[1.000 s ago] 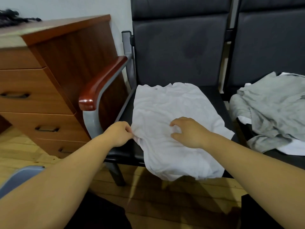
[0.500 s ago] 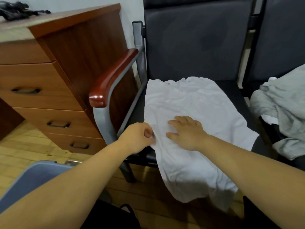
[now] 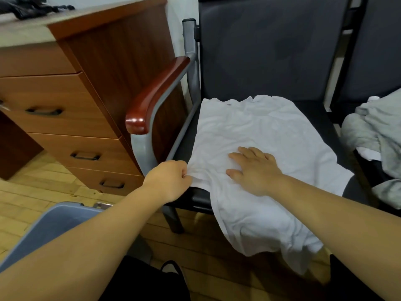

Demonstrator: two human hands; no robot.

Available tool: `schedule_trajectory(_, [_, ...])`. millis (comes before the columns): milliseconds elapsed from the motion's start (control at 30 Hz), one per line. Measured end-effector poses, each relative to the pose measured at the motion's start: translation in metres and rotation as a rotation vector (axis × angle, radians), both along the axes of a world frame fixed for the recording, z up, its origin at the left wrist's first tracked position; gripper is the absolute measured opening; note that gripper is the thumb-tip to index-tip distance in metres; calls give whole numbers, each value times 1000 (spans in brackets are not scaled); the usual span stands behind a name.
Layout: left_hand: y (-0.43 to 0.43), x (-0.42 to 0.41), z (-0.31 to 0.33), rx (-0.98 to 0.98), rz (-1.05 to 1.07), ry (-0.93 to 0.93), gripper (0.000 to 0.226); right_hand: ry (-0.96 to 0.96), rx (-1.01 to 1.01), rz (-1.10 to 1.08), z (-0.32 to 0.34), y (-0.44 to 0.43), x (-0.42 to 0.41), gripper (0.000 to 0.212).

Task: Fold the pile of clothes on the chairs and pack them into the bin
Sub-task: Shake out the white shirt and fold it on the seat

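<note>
White shirt [image 3: 256, 135] lies across the chair seat [image 3: 314, 114], left hand [image 3: 168, 181] pinching its left edge, right hand [image 3: 255, 169] flat on top.

White shirt [image 3: 256, 131] on dark chair seat [image 3: 312, 109]

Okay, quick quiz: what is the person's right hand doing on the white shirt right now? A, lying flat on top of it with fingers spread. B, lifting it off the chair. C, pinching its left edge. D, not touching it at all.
A: the right hand lies flat, fingers straight, on the white shirt spread over the chair seat, while the left hand pinches the shirt's left edge.
</note>
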State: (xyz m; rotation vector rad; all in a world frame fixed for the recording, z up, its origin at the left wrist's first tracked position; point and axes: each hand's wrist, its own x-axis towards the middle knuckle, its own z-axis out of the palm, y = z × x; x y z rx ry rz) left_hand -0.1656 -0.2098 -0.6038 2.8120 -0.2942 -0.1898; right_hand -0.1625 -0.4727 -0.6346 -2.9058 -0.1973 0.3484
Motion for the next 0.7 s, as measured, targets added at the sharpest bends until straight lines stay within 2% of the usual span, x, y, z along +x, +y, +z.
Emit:
schedule_trajectory(133, [9, -4, 3, -25, 51, -22, 38, -3, 5, 2, 0, 0, -2, 68])
schedule_trajectory(267, [28, -10, 7, 78, 105, 17, 31, -15, 12, 5, 0, -1, -2, 68])
schedule_trajectory(367, [23, -9, 4, 69, -40, -114, 8, -20, 7, 4, 0, 0, -2, 68])
schedule_trajectory(467, [17, -3, 1, 170, -304, -120, 13, -15, 10, 4, 1, 1, -2, 68])
schedule_trajectory(533, [18, -4, 5, 206, -342, -65, 13, -3, 13, 7, 2, 0, -2, 68])
schedule_trajectory(700, [14, 1, 9, 123, -293, 16, 19, 18, 51, 29, 12, -1, -3, 68])
